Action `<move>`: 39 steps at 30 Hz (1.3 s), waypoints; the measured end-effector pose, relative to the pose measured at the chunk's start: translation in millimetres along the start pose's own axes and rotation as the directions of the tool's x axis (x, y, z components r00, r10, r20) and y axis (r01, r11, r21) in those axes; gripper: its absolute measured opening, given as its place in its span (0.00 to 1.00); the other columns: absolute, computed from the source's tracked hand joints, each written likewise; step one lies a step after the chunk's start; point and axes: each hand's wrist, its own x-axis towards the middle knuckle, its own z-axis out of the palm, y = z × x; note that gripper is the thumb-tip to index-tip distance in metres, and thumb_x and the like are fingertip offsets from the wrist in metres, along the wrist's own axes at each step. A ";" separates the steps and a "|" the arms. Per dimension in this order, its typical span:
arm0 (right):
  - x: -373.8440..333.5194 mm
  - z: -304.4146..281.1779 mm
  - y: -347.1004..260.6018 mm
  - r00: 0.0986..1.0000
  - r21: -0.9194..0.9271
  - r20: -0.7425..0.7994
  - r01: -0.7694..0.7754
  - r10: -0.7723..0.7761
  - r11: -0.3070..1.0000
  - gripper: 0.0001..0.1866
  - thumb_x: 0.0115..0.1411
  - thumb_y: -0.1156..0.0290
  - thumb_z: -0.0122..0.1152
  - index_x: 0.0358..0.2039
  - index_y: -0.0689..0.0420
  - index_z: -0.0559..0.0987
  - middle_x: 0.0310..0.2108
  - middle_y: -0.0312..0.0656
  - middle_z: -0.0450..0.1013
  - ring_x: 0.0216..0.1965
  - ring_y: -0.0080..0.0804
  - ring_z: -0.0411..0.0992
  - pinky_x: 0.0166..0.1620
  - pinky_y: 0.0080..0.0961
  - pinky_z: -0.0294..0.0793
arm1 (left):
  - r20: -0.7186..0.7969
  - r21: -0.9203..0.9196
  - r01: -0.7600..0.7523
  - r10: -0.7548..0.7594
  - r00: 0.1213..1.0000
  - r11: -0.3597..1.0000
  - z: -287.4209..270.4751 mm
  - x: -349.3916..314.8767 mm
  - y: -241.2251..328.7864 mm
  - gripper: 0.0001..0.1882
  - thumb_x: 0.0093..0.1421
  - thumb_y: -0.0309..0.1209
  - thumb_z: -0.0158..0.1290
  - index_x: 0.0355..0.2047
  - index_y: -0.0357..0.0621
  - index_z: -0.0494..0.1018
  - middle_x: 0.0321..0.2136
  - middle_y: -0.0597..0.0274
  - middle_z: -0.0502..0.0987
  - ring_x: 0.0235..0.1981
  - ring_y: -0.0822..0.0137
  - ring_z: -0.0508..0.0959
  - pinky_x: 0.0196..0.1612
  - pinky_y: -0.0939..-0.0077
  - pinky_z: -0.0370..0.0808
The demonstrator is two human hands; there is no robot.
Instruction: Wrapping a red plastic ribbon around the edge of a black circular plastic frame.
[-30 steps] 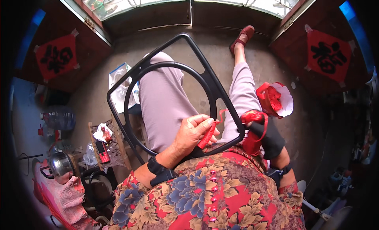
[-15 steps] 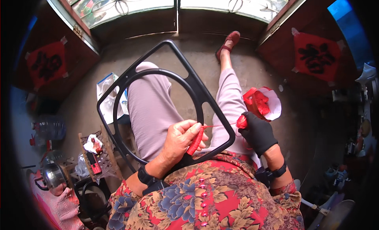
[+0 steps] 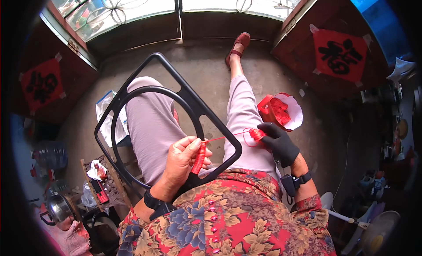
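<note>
A black square frame [image 3: 172, 75] with a round inner ring rests across my lap, tilted. Red cord wrapping [image 3: 199, 158] covers a short stretch of the ring in close turns. My left hand [image 3: 182, 158], bare, pinches the ring at the upper end of that wrapping. From there a red strand runs right to a small bundle of red cord [image 3: 256, 135], with a loose loop beside it. My right hand [image 3: 281, 146], in a black glove, grips the bundle, just right of the frame's corner. The fingertips behind the bundle are partly hidden.
A red bag [image 3: 281, 111] holding red material stands on the floor beyond my right hand. To the left are a small wooden stand [image 3: 110, 185] with a red phone [image 3: 100, 192], a metal pot [image 3: 60, 207] and a plastic bottle [image 3: 52, 155]. Double doors [image 3: 132, 34] stand at the far side.
A loose loop of cord now shows beside the bundle, and my right hand's fingers have spread somewhat over it. The whole scene has shifted left in view. My left hand keeps its pinch.
</note>
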 end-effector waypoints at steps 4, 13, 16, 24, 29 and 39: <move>-15.0 -5.3 -10.6 0.996 0.296 -0.015 0.089 -0.089 0.951 0.16 0.59 0.68 0.50 0.46 0.63 0.70 0.37 0.39 0.69 0.39 0.25 0.69 0.45 0.22 0.69 | -0.009 -0.048 -0.017 0.016 1.000 0.999 -2.9 -0.6 -2.6 0.12 0.63 0.34 0.45 0.38 0.36 0.70 0.24 0.53 0.77 0.19 0.66 0.78 0.24 0.79 0.76; -4.3 -18.9 14.7 0.984 0.942 -0.163 0.134 0.070 0.308 0.22 0.60 0.55 0.52 0.49 0.56 0.68 0.46 0.48 0.70 0.47 0.41 0.69 0.53 0.39 0.66 | -0.009 -0.051 -0.015 0.014 1.000 0.999 -6.9 -6.9 -0.8 0.14 0.62 0.35 0.46 0.38 0.36 0.70 0.25 0.55 0.77 0.20 0.68 0.78 0.25 0.79 0.77; 11.3 -52.3 36.1 0.958 0.928 -0.284 0.265 0.039 0.261 0.23 0.60 0.54 0.51 0.50 0.56 0.67 0.47 0.48 0.70 0.47 0.40 0.69 0.53 0.39 0.66 | 0.015 0.035 0.034 -0.035 0.999 0.999 1.9 -2.9 -4.5 0.14 0.62 0.35 0.47 0.38 0.35 0.70 0.25 0.53 0.77 0.20 0.67 0.78 0.25 0.79 0.76; 31.4 -120.9 92.8 0.866 0.589 -0.498 0.296 0.050 0.752 0.22 0.60 0.54 0.51 0.45 0.59 0.72 0.43 0.42 0.72 0.43 0.33 0.70 0.48 0.32 0.69 | 0.082 -0.065 0.034 -0.029 0.996 0.997 0.2 -5.8 -0.6 0.12 0.62 0.34 0.47 0.37 0.37 0.70 0.25 0.53 0.77 0.20 0.67 0.78 0.23 0.80 0.77; 42.1 0.1 -9.6 0.813 -0.414 -0.428 0.212 -0.394 0.885 0.15 0.48 0.69 0.66 0.37 0.58 0.78 0.31 0.39 0.76 0.33 0.26 0.73 0.40 0.23 0.72 | 0.107 0.021 0.114 -0.116 0.987 0.993 8.2 -3.6 -0.7 0.12 0.63 0.33 0.46 0.38 0.36 0.70 0.26 0.54 0.77 0.21 0.68 0.78 0.24 0.80 0.77; 78.8 116.4 -20.6 0.930 0.823 0.246 -0.053 -0.272 0.565 0.22 0.61 0.62 0.51 0.53 0.60 0.64 0.46 0.43 0.68 0.42 0.26 0.69 0.41 0.23 0.72 | 0.160 -0.017 0.283 -0.276 0.948 0.959 13.6 -2.2 -3.7 0.15 0.60 0.34 0.50 0.43 0.35 0.69 0.29 0.54 0.77 0.25 0.68 0.78 0.27 0.80 0.76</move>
